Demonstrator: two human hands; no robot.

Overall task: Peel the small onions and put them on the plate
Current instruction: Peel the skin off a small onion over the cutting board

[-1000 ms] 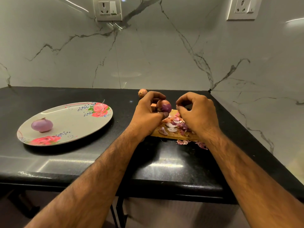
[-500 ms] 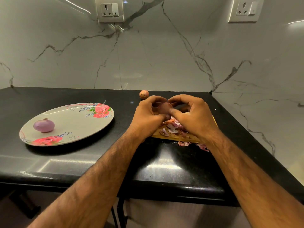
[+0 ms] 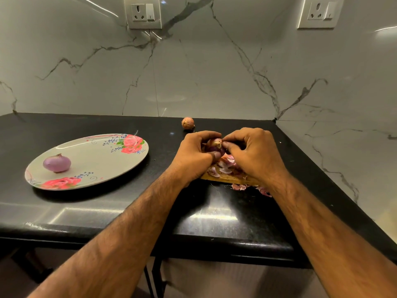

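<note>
Fingertips [image 3: 225, 144] of the person's right hand [image 3: 255, 155] are curled inward and pinch at the top of a small, partly peeled onion [image 3: 215, 145], close to its pale stem end. The left hand [image 3: 193, 157] grips the same onion from the other side, with its fingers bent over it and its thumb [image 3: 217, 155] pressed against the purple underside. The onion is held just above a wooden cutting board [image 3: 227, 180], which lies on the black countertop [image 3: 107, 211] and is mostly hidden beneath the two hands. Loose pink and white onion skins [image 3: 225, 165] are heaped on the board under the hands, and a few more scraps [image 3: 241, 187] lie on the counter just off the board's near edge. Beyond the hands, near the wall, sits one unpeeled onion [image 3: 188, 122] in brown papery skin. Well to the left, a pale plate [image 3: 96, 160] printed with red roses lies flat on the counter, and one peeled purple onion [image 3: 57, 163] rests on its left part. Both bare forearms reach in over the counter's near edge. Behind everything rises a white marble wall [image 3: 193, 72] with grey veins, carrying two switched sockets, one [image 3: 143, 12] above the middle of the counter and another [image 3: 320, 12] at the upper right.
</note>
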